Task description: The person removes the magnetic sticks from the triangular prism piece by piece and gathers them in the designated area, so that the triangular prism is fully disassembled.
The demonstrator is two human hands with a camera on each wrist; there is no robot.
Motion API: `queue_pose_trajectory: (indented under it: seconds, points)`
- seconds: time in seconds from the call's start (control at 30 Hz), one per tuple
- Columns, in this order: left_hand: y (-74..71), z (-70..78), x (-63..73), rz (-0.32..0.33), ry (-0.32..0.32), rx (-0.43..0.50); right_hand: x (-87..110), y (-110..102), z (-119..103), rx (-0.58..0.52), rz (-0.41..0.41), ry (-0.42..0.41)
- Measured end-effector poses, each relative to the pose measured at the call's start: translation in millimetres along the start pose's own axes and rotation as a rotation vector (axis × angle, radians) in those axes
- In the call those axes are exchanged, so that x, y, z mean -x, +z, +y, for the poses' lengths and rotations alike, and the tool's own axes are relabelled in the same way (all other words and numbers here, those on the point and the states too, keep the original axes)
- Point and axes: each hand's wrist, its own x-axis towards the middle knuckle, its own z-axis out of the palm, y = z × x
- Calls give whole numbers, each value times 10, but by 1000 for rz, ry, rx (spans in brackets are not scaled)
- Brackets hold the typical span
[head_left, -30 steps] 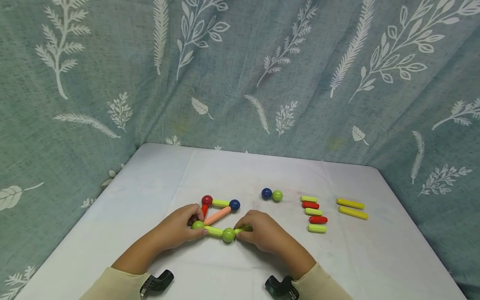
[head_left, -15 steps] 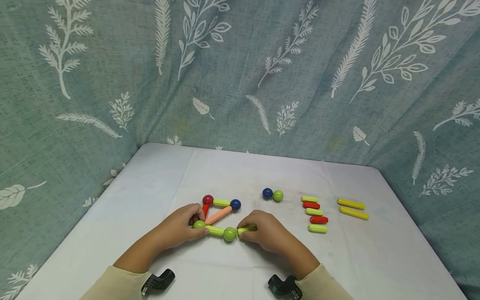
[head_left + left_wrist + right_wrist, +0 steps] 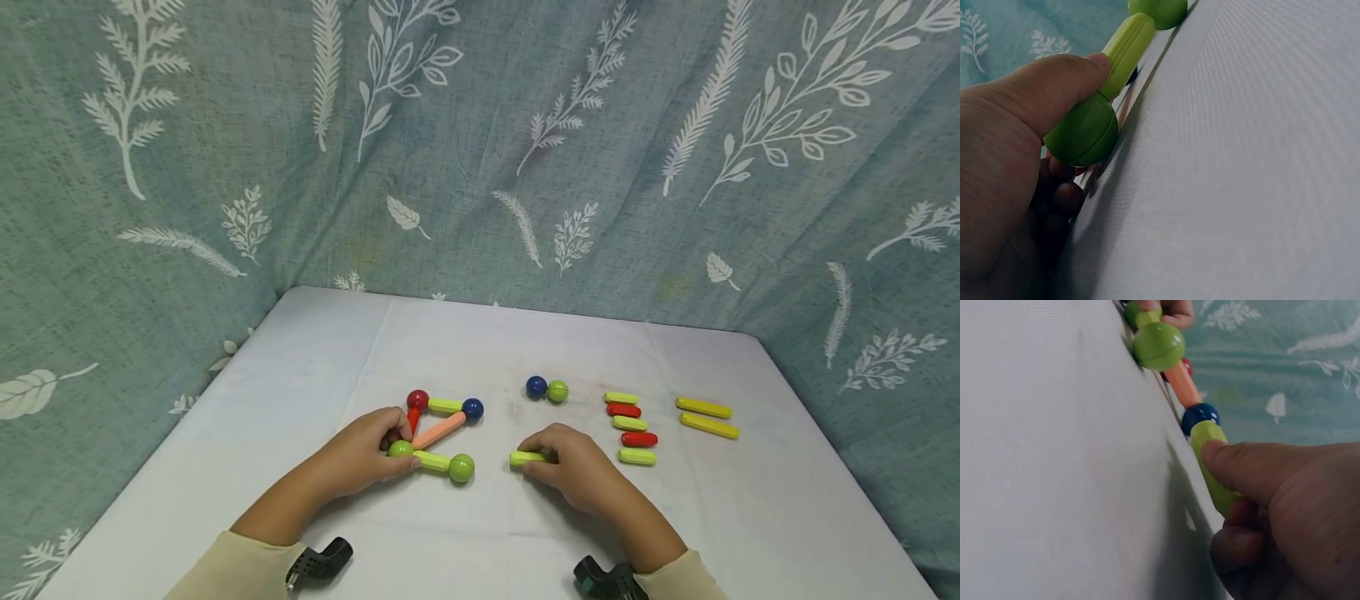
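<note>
Lime rod (image 3: 527, 458) lies to the right of the green end ball (image 3: 462, 468), with a gap between them; whether it touches the white counter (image 3: 480, 542) cannot be told. The right hand (image 3: 573, 467) pinches this rod, thumb on its near side, fingers drawn in narrow around it.

From the end ball, a second lime rod (image 3: 432, 462) runs left to the green corner ball (image 3: 401, 449). The left hand (image 3: 363, 450) grips that corner ball, thumb reaching onto the joined rod; its other fingers are partly hidden behind.

Behind the end ball sits a blue ball (image 3: 472, 409), from which a peach rod (image 3: 438, 432) slants toward the corner ball. Behind and left of the end ball is a red ball (image 3: 417, 401), with a red rod (image 3: 413, 419) below it and a third lime rod (image 3: 445, 406) linking it to the blue one.

Well to the right of the end ball lie five short rods (image 3: 630, 423), then two yellow rods (image 3: 709, 427).
</note>
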Motion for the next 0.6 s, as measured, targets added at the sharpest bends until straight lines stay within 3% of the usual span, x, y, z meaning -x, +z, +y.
queue_pose_trajectory:
  seconds: [0.33, 0.6]
  points:
    - [10, 7, 14, 4, 6, 6, 262, -215, 268, -18, 69, 172]
    - [9, 11, 12, 6, 20, -1, 504, -488, 533, 48, 118, 224]
